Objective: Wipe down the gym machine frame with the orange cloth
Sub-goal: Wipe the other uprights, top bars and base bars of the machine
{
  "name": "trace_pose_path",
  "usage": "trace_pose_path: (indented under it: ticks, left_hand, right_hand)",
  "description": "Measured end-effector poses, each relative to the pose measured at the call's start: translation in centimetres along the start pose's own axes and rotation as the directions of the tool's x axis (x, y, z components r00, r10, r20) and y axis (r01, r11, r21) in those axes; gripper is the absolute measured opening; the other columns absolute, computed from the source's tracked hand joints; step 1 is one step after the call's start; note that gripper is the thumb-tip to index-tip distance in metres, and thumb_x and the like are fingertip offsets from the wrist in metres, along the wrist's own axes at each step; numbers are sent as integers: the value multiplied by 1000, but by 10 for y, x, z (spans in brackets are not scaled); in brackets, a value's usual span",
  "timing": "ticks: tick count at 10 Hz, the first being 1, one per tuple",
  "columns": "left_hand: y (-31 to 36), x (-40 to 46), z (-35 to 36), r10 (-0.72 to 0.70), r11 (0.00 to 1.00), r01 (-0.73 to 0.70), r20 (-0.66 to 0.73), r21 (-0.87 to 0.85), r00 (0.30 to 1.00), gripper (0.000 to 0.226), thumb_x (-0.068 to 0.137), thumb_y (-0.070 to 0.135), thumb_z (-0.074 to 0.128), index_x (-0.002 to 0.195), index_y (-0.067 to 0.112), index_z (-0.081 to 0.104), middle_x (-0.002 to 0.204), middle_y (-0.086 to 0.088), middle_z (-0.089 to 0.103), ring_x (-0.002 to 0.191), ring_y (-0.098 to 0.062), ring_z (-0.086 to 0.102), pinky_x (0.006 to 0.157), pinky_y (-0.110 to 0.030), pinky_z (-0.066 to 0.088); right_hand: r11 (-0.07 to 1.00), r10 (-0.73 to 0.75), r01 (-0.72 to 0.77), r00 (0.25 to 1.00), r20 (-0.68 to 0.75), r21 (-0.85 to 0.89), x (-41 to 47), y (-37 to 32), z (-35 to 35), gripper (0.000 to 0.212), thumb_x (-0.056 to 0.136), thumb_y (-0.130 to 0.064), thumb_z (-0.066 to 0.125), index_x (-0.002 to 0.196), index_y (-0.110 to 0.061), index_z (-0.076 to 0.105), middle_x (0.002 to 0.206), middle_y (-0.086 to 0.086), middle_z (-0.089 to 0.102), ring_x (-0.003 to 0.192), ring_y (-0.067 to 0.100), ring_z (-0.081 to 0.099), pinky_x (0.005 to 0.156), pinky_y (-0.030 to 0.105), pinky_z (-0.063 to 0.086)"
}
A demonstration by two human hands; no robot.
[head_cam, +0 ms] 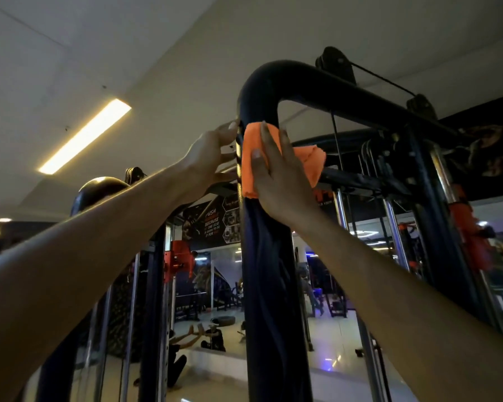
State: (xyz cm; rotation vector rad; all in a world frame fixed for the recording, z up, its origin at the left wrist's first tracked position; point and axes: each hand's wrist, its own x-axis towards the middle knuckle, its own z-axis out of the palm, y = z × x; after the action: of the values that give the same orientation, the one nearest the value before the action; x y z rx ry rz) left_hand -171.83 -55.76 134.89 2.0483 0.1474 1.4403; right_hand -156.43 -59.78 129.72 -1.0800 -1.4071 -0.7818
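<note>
Orange cloth (251, 158) is wrapped round the black upright post (269, 271) of the gym machine frame, high up, just under the bend where the post curves into the top bar (346, 95). The right hand (279, 181) lies flat on the cloth with straight fingers and presses it to the post. A loose end of the cloth sticks out to the right of the post. The left hand (212, 158) is at the left edge of the post, beside the cloth. Its fingertips touch the post there, and its fingers look only a little bent, holding nothing.

This looks like the wiping step, near the top of the post. The long part of the post below the cloth still has streaks on it. Next, the right hand should keep pushing the cloth flat and slide it along the post, up over the bend or down the long side. The left hand can help steady the body.
</note>
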Motion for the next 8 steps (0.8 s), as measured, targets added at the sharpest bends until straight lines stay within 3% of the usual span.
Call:
trace_pose_path:
  ticks: [1, 2, 3, 4, 5, 6, 7, 8]
  left_hand:
    - [-5, -7, 1, -18, 1000, 18, -19, -11, 1000, 26, 115, 32, 45, 129, 40, 65, 112, 16, 68, 104, -8, 68, 99, -41, 58]
    - [-14, -14, 3, -17, 1000, 17, -11, 21, 1000, 39, 113, 28, 50, 152, 31, 54, 121, 15, 63, 108, -7, 65, 94, -37, 57]
    - [-24, -20, 5, -43, 997, 44, -8, 59, 999, 41, 112, 27, 54, 153, 30, 54, 131, 8, 63, 121, -15, 65, 94, -39, 58]
    - [-30, -15, 5, -81, 992, 86, -55, 94, 995, 43, 108, 22, 58, 151, 18, 57, 142, -7, 65, 105, -13, 72, 93, -39, 63]
    - [-30, -15, 7, -125, 987, 135, -117, 87, 985, 44, 106, 20, 60, 150, 12, 57, 144, -13, 66, 98, -15, 73, 96, -42, 64]
    - [-32, -26, 11, -117, 985, 129, -106, 114, 987, 44, 108, 25, 61, 151, 18, 56, 131, -2, 68, 100, -12, 69, 89, -36, 61]
    - [-36, -40, 14, -104, 985, 112, -63, 132, 993, 47, 111, 24, 59, 155, 36, 48, 116, 15, 62, 102, -8, 65, 82, -31, 56]
    - [-40, -48, 15, -117, 983, 122, -44, 140, 992, 60, 111, 27, 59, 163, 46, 37, 118, 18, 62, 104, -6, 64, 84, -34, 55]
  right_hand:
    - [1000, -8, 8, 999, -32, -24, -63, 4, 15, 62, 115, -57, 28, 171, -51, 1, 180, -17, -13, 167, 23, -2, 128, 59, 25]
    - [1000, 5, -5, 1000, 8, -14, -127, 14, 21, 64, 114, -60, 28, 170, -52, -1, 179, -21, -17, 167, 18, -5, 130, 60, 25]
    - [998, 19, -20, 1000, -20, -61, -108, 20, 19, 64, 114, -61, 26, 170, -51, -1, 181, -16, -12, 167, 19, -13, 133, 60, 10]
    - [997, 11, -12, 1000, -22, -73, -66, 17, 15, 64, 116, -57, 28, 172, -45, 1, 183, -6, -7, 167, 28, -18, 134, 59, -5]
    - [999, -21, 23, 999, -49, 23, -64, 18, 21, 64, 117, -53, 32, 173, -41, 4, 182, -4, -6, 168, 28, -4, 132, 55, 13]
    - [997, -39, 42, 998, -41, 61, -109, 21, 23, 64, 116, -53, 32, 172, -46, 2, 181, -11, -10, 166, 25, 7, 119, 42, 24]
    - [996, 16, -14, 1000, -20, 92, -162, 25, 28, 64, 115, -55, 32, 170, -51, -1, 181, -15, -10, 165, 25, 12, 118, 48, 40]
    - [992, 44, -43, 999, -11, 120, -155, 25, 25, 63, 115, -55, 32, 171, -50, 2, 181, -11, -6, 164, 29, 14, 117, 60, 47]
